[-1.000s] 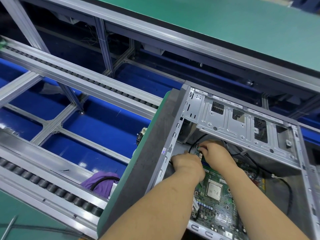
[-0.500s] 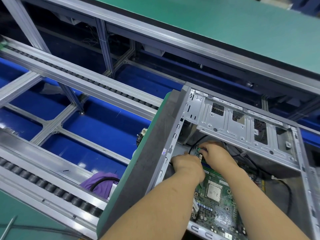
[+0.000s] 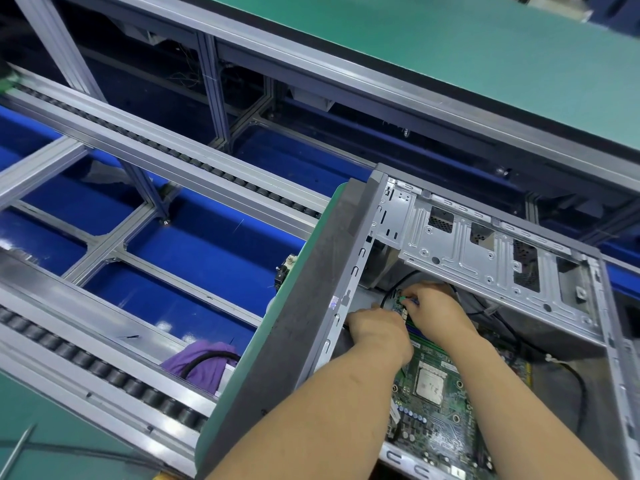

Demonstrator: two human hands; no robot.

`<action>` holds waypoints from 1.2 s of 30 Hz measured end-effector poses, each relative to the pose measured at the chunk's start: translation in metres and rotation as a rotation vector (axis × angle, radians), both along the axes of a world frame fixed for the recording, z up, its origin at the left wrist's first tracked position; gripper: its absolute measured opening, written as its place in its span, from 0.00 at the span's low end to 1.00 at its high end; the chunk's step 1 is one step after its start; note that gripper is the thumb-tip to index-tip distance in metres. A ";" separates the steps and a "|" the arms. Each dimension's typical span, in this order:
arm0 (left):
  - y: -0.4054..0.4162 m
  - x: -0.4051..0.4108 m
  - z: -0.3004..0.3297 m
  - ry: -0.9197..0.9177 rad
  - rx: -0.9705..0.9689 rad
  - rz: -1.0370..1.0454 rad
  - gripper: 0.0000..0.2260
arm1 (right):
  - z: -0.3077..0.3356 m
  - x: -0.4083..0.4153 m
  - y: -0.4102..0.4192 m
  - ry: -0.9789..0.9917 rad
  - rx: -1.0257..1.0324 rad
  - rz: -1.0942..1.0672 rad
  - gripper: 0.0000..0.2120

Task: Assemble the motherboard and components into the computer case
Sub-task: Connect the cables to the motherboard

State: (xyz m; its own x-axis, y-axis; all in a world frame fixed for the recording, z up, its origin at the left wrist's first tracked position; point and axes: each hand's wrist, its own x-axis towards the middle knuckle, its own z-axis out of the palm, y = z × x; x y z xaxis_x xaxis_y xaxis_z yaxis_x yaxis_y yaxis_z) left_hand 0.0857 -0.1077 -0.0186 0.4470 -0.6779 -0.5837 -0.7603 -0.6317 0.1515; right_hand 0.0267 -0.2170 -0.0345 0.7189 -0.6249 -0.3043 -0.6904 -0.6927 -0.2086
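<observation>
Right hand (image 3: 437, 309) pinches small green connector (image 3: 401, 299) at its 9 o'clock, over motherboard (image 3: 440, 403) far corner; left hand (image 3: 378, 330) curled just beside, grasp unclear.

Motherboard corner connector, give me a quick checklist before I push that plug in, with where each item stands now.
1. Motherboard lies inside the computer case: ok.
2. Right hand pinches the small green plug: ok.
3. Left hand rests at the board's corner: ok.
4. Plug lined up with its header: cannot tell, fingers hide it.
5. Black cable clear of the header: cannot tell.
</observation>
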 end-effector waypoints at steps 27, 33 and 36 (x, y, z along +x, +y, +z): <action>0.000 0.001 0.000 0.007 -0.012 -0.004 0.21 | 0.006 0.006 0.003 0.083 0.017 0.008 0.12; 0.000 0.000 0.000 0.011 0.004 -0.003 0.22 | 0.007 0.001 0.004 0.042 0.059 -0.015 0.16; -0.001 0.000 0.000 0.006 -0.002 -0.002 0.22 | 0.006 0.002 0.004 0.020 0.063 -0.068 0.15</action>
